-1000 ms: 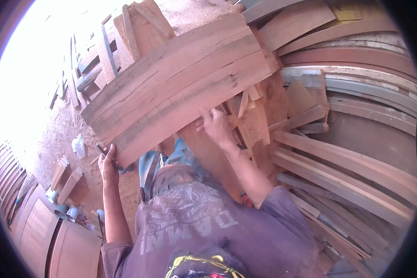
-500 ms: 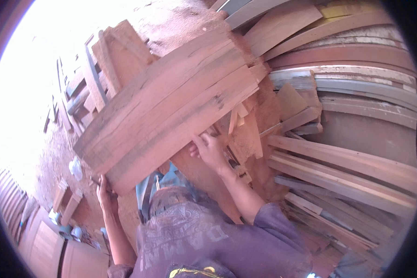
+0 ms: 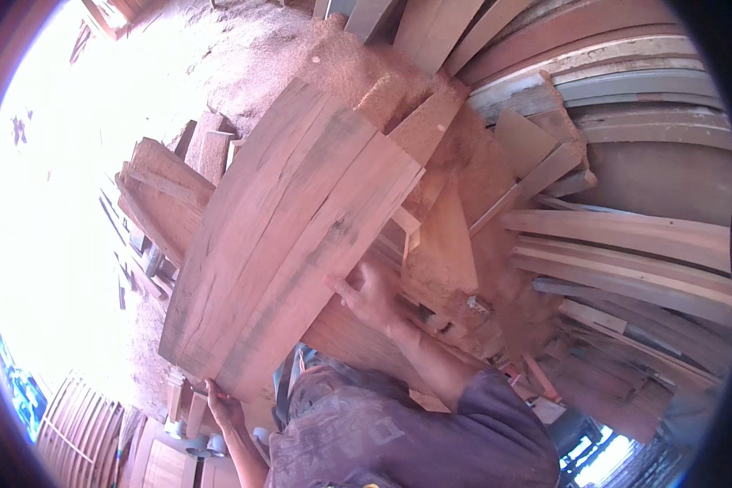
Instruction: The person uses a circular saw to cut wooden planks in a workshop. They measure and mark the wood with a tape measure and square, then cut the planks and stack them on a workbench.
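Observation:
A wide wooden panel point(image 3: 281, 236), reddish brown with dark grain lines and cracks, slants across the middle from lower left to upper right. At its near left corner my left hand point(image 3: 226, 409) grips the end, the thumb on the upper face. Along the right-hand long edge, my right hand point(image 3: 368, 294) is closed on the panel, thumb over the top and the other fingers partly hidden. Below the panel, beside my right forearm, another brown wooden surface point(image 3: 354, 337) shows in part.
Stacked long boards point(image 3: 626, 260) fill the right side. Sawdust-covered wood pieces point(image 3: 443, 252) lie just right of the panel. A dusty timber block point(image 3: 167, 191) and offcuts sit to the left. Panelled wood point(image 3: 163, 455) and a slatted piece point(image 3: 77, 423) stand lower left.
The panel has turned counterclockwise in view and slants more steeply, its near end lower. Both hands still hold it. The surroundings have shifted in view too.

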`<control>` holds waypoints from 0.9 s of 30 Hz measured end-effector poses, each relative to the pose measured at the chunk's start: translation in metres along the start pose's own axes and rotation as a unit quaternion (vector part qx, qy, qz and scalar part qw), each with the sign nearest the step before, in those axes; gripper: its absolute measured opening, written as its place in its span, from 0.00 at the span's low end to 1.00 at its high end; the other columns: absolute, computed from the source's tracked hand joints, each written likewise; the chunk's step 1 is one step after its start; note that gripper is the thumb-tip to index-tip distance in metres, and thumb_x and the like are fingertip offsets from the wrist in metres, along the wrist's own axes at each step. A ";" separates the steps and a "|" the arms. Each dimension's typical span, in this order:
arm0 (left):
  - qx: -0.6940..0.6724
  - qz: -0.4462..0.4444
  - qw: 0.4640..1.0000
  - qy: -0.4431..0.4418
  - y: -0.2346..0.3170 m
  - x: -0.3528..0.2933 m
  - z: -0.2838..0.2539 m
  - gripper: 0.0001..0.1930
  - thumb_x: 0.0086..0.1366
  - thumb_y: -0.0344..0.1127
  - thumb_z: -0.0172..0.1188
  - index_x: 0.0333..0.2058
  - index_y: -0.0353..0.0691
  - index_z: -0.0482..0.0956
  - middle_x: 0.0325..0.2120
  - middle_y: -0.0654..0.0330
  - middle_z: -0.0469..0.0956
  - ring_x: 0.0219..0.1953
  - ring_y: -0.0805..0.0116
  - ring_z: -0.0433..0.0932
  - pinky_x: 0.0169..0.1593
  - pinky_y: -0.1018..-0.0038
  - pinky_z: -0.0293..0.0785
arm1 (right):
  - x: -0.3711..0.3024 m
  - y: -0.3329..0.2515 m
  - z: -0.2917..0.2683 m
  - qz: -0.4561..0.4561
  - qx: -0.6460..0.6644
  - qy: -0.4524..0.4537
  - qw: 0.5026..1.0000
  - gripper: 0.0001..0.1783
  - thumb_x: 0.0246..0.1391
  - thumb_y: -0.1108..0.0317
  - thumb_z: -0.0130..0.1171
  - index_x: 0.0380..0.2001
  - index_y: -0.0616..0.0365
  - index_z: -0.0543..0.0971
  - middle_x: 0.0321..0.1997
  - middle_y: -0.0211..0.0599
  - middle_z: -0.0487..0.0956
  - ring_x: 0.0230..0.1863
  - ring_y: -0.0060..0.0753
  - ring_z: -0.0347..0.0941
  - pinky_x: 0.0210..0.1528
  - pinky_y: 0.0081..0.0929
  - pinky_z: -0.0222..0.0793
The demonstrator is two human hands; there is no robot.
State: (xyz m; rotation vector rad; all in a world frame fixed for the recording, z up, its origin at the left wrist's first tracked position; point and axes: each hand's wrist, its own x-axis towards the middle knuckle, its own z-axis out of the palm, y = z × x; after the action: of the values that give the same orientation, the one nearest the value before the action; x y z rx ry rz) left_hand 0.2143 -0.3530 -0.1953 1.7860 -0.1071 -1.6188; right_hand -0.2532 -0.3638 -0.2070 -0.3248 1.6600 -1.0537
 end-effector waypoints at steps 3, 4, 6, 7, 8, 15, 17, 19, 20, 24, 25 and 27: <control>0.038 -0.002 0.999 0.023 0.003 0.004 -0.011 0.13 0.75 0.49 0.62 0.53 0.53 0.79 0.47 0.74 0.79 0.42 0.83 0.76 0.41 0.79 0.76 | 0.001 -0.006 0.000 -0.075 -0.053 0.038 0.995 0.22 0.59 0.55 0.75 0.44 0.63 0.82 0.40 0.41 0.85 0.34 0.30 0.82 0.31 0.30 0.78; 0.042 -0.003 0.999 0.021 0.005 0.001 0.001 0.13 0.75 0.48 0.62 0.51 0.52 0.79 0.45 0.74 0.80 0.41 0.83 0.77 0.41 0.79 0.76 | 0.000 -0.010 -0.001 -0.112 -0.078 0.052 0.989 0.23 0.58 0.54 0.76 0.43 0.63 0.83 0.39 0.43 0.85 0.34 0.32 0.82 0.32 0.33 0.78; 0.047 0.000 0.999 0.006 0.008 -0.005 0.000 0.11 0.75 0.47 0.63 0.48 0.51 0.80 0.41 0.75 0.80 0.37 0.84 0.77 0.40 0.80 0.77 | 0.002 -0.025 -0.023 -0.075 -0.254 0.025 0.964 0.24 0.58 0.48 0.74 0.35 0.61 0.83 0.30 0.46 0.83 0.31 0.36 0.82 0.33 0.37 0.77; 0.049 0.002 0.999 -0.011 0.001 0.001 -0.016 0.09 0.75 0.46 0.64 0.46 0.51 0.80 0.38 0.75 0.80 0.35 0.84 0.77 0.38 0.82 0.76 | 0.006 -0.035 -0.042 -0.069 -0.305 0.064 0.948 0.24 0.61 0.45 0.70 0.32 0.58 0.83 0.27 0.45 0.83 0.29 0.41 0.82 0.31 0.39 0.76; 0.050 0.009 0.998 -0.029 0.002 0.003 -0.027 0.08 0.75 0.46 0.64 0.44 0.51 0.81 0.36 0.76 0.79 0.32 0.85 0.77 0.36 0.84 0.76 | 0.016 -0.046 -0.059 -0.067 -0.354 0.101 0.927 0.25 0.63 0.41 0.67 0.30 0.55 0.83 0.24 0.45 0.82 0.28 0.45 0.83 0.30 0.40 0.76; -0.024 0.062 0.996 0.051 -0.009 0.007 0.016 0.07 0.75 0.43 0.65 0.41 0.49 0.81 0.32 0.77 0.77 0.23 0.92 0.71 0.24 0.95 0.66 | 0.160 -0.133 -0.097 -0.343 -0.452 0.154 0.809 0.33 0.71 0.41 0.54 0.61 0.60 0.77 0.52 0.59 0.83 0.59 0.61 0.78 0.59 0.48 0.74; -0.024 0.072 0.996 0.051 -0.004 0.014 0.027 0.08 0.76 0.43 0.64 0.42 0.47 0.81 0.33 0.77 0.78 0.23 0.92 0.71 0.24 0.95 0.66 | 0.213 -0.118 -0.100 -0.334 -0.420 0.096 0.838 0.33 0.72 0.43 0.53 0.59 0.64 0.78 0.52 0.60 0.83 0.57 0.60 0.79 0.59 0.46 0.73; -0.029 0.079 0.995 0.047 -0.006 0.014 0.031 0.08 0.76 0.43 0.63 0.43 0.46 0.81 0.34 0.76 0.79 0.24 0.92 0.72 0.23 0.94 0.66 | 0.221 -0.121 -0.092 -0.310 -0.378 0.020 0.872 0.32 0.73 0.44 0.52 0.57 0.66 0.79 0.53 0.59 0.83 0.57 0.58 0.80 0.60 0.44 0.72; -0.030 0.081 0.995 0.040 -0.006 0.013 0.031 0.09 0.76 0.43 0.63 0.43 0.45 0.82 0.35 0.76 0.79 0.24 0.91 0.73 0.23 0.93 0.66 | 0.214 -0.132 -0.089 -0.289 -0.349 -0.017 0.891 0.31 0.73 0.45 0.52 0.57 0.66 0.79 0.53 0.58 0.84 0.58 0.56 0.80 0.61 0.43 0.71; -0.019 0.053 0.998 0.000 -0.006 0.000 -0.007 0.09 0.75 0.40 0.63 0.43 0.41 0.82 0.38 0.71 0.81 0.37 0.81 0.79 0.43 0.78 0.78 | 0.171 -0.141 -0.100 -0.225 -0.372 -0.053 0.899 0.34 0.73 0.45 0.49 0.50 0.72 0.82 0.49 0.64 0.84 0.55 0.49 0.82 0.57 0.40 0.71; -0.017 0.037 0.999 0.001 -0.005 -0.012 -0.003 0.09 0.75 0.39 0.63 0.44 0.41 0.82 0.39 0.69 0.81 0.40 0.79 0.80 0.49 0.75 0.79 | 0.157 -0.136 -0.108 -0.216 -0.373 -0.052 0.901 0.33 0.73 0.45 0.49 0.49 0.73 0.82 0.47 0.64 0.84 0.53 0.49 0.82 0.56 0.40 0.72; 0.010 -0.014 1.000 0.004 0.007 -0.042 -0.004 0.12 0.73 0.39 0.65 0.47 0.37 0.83 0.43 0.63 0.84 0.48 0.72 0.82 0.60 0.71 0.76 | 0.125 -0.128 -0.129 -0.174 -0.393 -0.055 0.901 0.33 0.74 0.46 0.49 0.48 0.74 0.82 0.45 0.62 0.85 0.50 0.49 0.82 0.55 0.41 0.72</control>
State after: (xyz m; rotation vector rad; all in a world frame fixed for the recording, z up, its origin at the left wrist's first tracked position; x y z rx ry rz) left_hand 0.2119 -0.3348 -0.1563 1.8167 -0.0957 -1.6344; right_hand -0.4508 -0.4600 -0.1867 -1.2240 1.9032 -0.5375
